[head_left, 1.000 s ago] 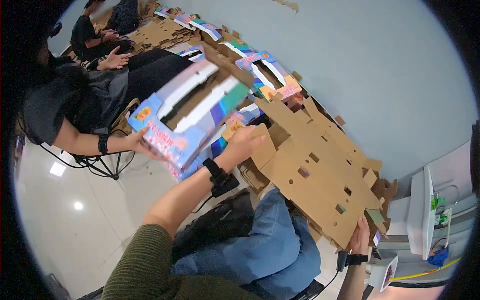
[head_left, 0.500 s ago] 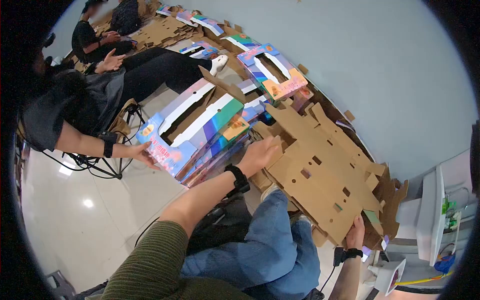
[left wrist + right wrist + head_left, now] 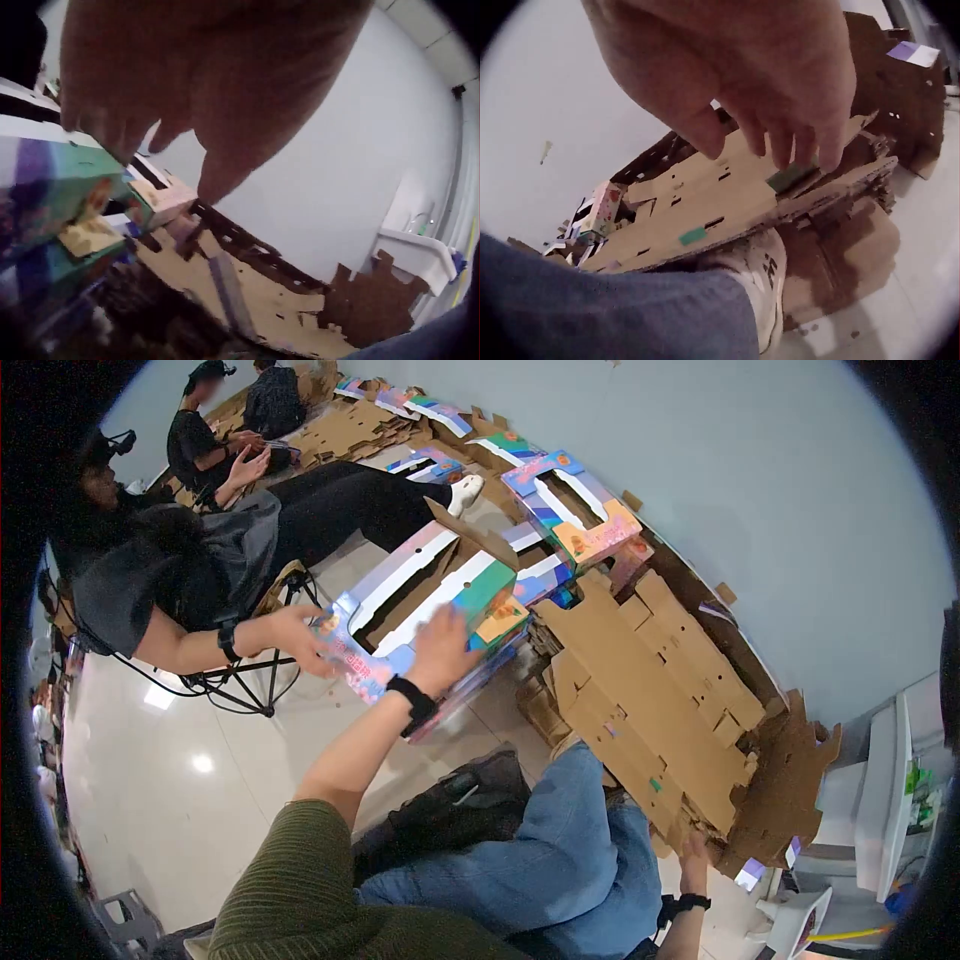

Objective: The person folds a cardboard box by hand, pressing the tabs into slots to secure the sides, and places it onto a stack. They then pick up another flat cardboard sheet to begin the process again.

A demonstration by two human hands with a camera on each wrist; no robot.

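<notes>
Nearest, the right hand (image 3: 694,862) is at the lower end of the flat cardboard (image 3: 640,705); its fingers are loosely bent and apart, and the right wrist view shows them over the board's edge with no clear pinch; whether a fingertip touches is hard to tell. The cardboard's long axis slants from upper left to lower right in the head view; it should be light for its size, stiff across the panels but ready to fold at the creases and cut tabs; two opposite edges would be the safer hold, away from the slots.

A little farther, left of the cardboard, stands the printed box (image 3: 405,578); the left hand (image 3: 443,652) is at its near long side, fingers extended and open, blurred in the head view, and contact cannot be made out for sure. The box's long axis runs from lower left to upper right, as does the long opening (image 3: 410,600) in its top; the lettered end points lower left, while a brown flap (image 3: 480,542) stands up at the far end. It looks light and fairly stiff, perhaps a little slippery on its printed faces; I would take it by the side walls, as the thin strips beside the opening could bend.

At the lettered end is another person's hand (image 3: 298,640); beyond, a second box (image 3: 590,540) lies near the wall (image 3: 760,480).
</notes>
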